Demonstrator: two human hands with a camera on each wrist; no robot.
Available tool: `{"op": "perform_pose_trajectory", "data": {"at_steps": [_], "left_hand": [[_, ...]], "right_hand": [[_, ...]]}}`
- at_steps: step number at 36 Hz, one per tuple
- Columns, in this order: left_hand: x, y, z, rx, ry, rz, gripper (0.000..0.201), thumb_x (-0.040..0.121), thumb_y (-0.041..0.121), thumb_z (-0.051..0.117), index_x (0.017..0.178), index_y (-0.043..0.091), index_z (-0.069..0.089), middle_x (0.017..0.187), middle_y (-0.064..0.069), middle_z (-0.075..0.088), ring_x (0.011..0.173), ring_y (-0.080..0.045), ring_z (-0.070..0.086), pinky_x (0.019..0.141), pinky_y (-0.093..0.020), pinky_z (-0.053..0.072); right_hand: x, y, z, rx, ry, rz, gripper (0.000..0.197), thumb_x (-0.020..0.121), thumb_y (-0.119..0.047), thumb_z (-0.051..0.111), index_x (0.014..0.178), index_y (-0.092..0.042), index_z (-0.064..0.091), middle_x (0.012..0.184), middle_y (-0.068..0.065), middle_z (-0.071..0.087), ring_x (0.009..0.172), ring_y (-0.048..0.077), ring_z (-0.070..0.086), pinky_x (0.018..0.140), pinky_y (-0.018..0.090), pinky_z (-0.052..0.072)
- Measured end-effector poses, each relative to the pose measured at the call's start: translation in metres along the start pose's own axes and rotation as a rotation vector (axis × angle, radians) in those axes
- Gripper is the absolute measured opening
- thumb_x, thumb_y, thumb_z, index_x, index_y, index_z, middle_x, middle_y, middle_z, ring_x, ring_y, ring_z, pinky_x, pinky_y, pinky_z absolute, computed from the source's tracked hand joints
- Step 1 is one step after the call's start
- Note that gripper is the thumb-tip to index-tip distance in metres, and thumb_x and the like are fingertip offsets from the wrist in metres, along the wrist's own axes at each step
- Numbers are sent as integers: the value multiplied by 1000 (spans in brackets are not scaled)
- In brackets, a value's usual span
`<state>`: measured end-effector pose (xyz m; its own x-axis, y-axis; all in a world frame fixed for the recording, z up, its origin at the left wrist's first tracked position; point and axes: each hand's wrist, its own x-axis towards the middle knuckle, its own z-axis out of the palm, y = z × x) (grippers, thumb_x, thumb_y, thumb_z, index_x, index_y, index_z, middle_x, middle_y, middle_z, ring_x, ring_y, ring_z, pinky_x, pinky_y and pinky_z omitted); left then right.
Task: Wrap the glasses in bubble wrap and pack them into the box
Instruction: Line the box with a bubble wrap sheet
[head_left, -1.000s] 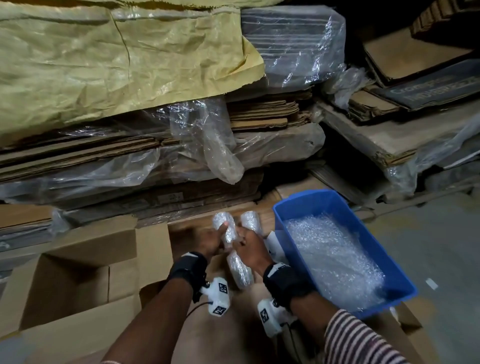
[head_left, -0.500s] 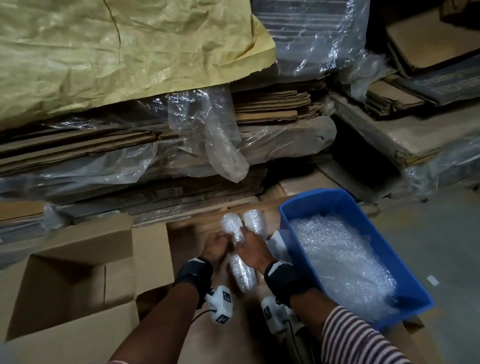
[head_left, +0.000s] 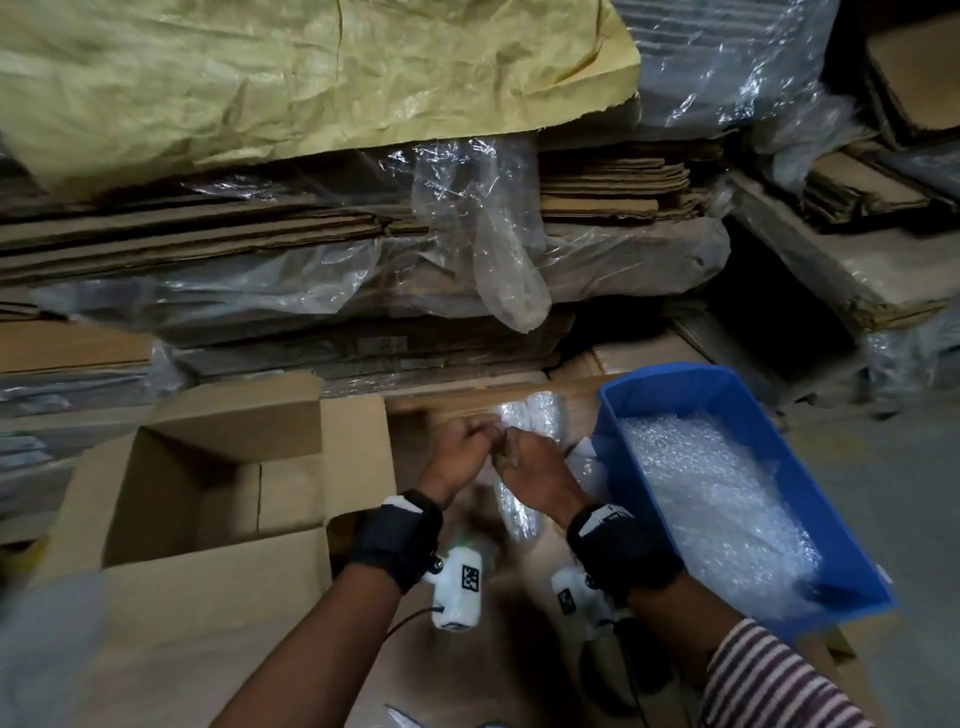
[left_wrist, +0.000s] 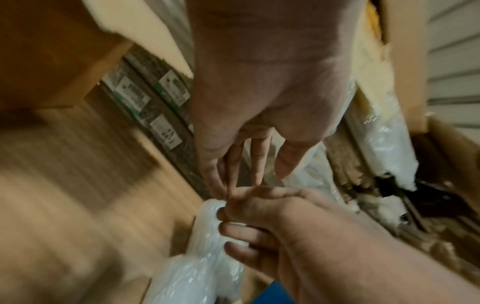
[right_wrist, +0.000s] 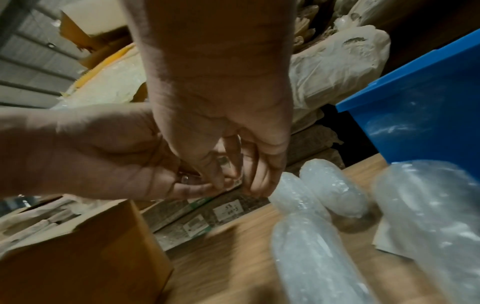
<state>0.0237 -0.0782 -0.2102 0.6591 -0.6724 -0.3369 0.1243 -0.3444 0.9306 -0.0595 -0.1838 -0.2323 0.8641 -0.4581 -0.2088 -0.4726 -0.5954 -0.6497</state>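
Between the open cardboard box (head_left: 208, 483) and the blue bin (head_left: 810, 467), both hands meet just above a row of wrapped glasses (head_left: 519, 499) lying on the brown cardboard work top (head_left: 519, 675). Left hand (head_left: 457, 452) and right hand (head_left: 535, 473) touch at the fingertips (right_wrist: 215, 185). They seem to pinch something small and clear, maybe a bit of tape, but I cannot tell what it is. Right hand's fingers are curled near the end of one bundle (left_wrist: 207, 218). My guess is the step is closing the wrap on a glass. To do it well, pull the loose edge snug, press it flat along the roll, and tuck both ends so no glass peeks out. Hold the roll softly, because glass can crack. Then lay it low inside the box, not drop it. More bubble wrap (head_left: 701, 493) waits in the blue bin. White labels (right_wrist: 230, 209) on the stacked flat cardboard behind show small marks that look like numbers, but they are too blurry to read. Square code tags (head_left: 470, 578) sit on the wrist cameras.
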Motion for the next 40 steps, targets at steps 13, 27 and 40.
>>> {"op": "perform_pose_trajectory", "data": {"at_steps": [13, 27, 40], "left_hand": [[-95, -5, -95, 74, 227, 248, 18, 99, 15, 66, 109, 22, 79, 112, 7, 76, 106, -10, 69, 96, -34, 54], [-182, -57, -156, 413, 400, 337, 21, 91, 6, 70, 105, 21, 75, 108, 9, 68, 102, -5, 63, 91, -22, 52], [-194, -87, -193, 676, 344, 301, 45, 83, 30, 62, 125, 16, 71, 124, -8, 69, 116, -30, 61, 105, -53, 44]], "right_hand": [[-116, -9, 100, -40, -618, -239, 28, 74, -32, 80, 82, -8, 71, 81, 11, 74, 71, 17, 67, 70, 35, 52], [-192, 11, 169, -278, -411, -269, 60, 61, -60, 39, 91, -17, 67, 99, 2, 70, 98, 27, 63, 82, 36, 48], [-157, 75, 140, -26, 89, 78, 19, 64, -35, 74, 63, -17, 67, 68, 2, 69, 66, 26, 70, 61, 35, 56]]}}
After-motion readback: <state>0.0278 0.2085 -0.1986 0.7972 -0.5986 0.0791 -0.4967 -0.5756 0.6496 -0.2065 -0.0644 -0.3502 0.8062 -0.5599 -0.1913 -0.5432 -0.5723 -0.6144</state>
